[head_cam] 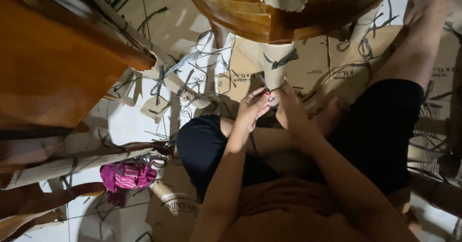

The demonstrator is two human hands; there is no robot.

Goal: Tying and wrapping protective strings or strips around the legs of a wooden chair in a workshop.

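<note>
I sit on the floor with both hands raised to a chair leg wrapped in brown cardboard (278, 65). My left hand (252, 108) pinches the lower end of the wrapping with its fingertips. My right hand (287, 106) grips the same lower end from the right side, right next to the left hand. A dark strip of plastic strapping (281, 60) crosses the wrapped leg. Above it is the polished wooden chair seat (250, 11). What exactly the fingertips hold is too small to tell.
A second wooden chair (53, 64) stands at the left, with cardboard-wrapped legs (72, 164). Cut dark straps (192, 73) and flattened cardboard sheets (332, 64) litter the white tiled floor. A pink cloth bundle (126, 175) lies near my left knee.
</note>
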